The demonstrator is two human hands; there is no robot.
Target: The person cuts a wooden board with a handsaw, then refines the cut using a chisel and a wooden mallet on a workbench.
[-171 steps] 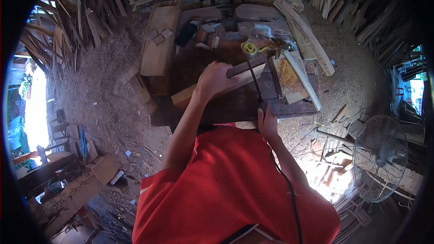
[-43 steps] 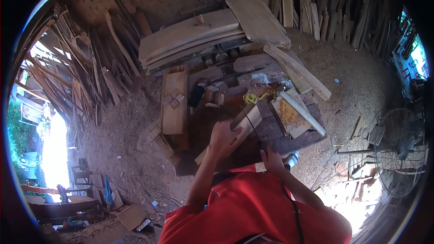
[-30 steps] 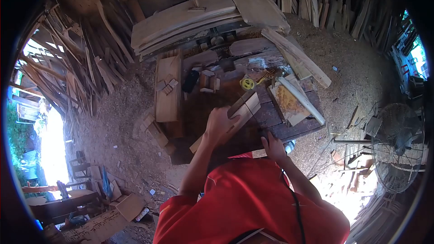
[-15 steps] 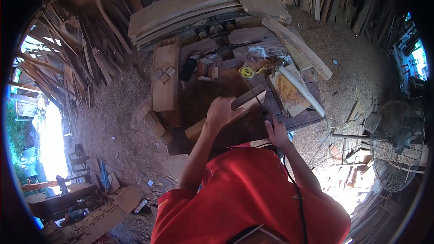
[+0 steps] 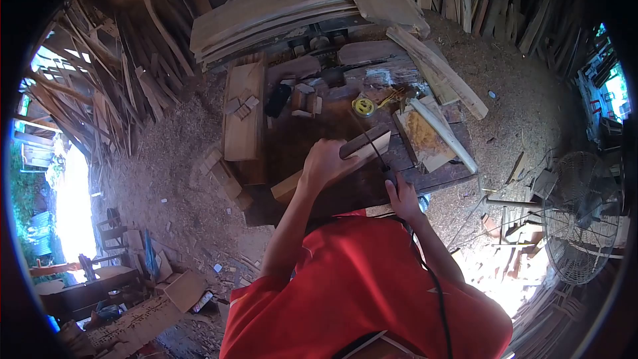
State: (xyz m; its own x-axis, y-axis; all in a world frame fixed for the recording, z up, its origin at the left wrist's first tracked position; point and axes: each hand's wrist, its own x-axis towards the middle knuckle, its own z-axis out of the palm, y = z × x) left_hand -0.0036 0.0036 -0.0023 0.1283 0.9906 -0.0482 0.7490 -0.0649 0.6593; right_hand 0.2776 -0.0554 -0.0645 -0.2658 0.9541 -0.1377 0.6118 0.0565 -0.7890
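Observation:
My left hand (image 5: 324, 163) is wrapped round a long wooden piece (image 5: 288, 187) that lies slanted over the dark workbench (image 5: 299, 139). The piece's right part shows a dark top and a pale side. My right hand (image 5: 404, 198) is closed on the dark handle of a thin, long tool (image 5: 376, 149), whose shaft crosses the right end of the wood. A yellow round tape measure (image 5: 363, 107) lies on the bench just beyond the tool's far end.
A thick board (image 5: 243, 116) with small blocks on it is at the bench's left. A dark case (image 5: 278, 101) lies beside it. Long planks (image 5: 438, 73) rest at the back right, stacked boards (image 5: 272, 10) beyond. A fan (image 5: 581, 216) stands at the right.
My right hand and the tool have shifted slightly left and toward me, and the tool stands a little steeper across the wood. My left hand keeps its hold.

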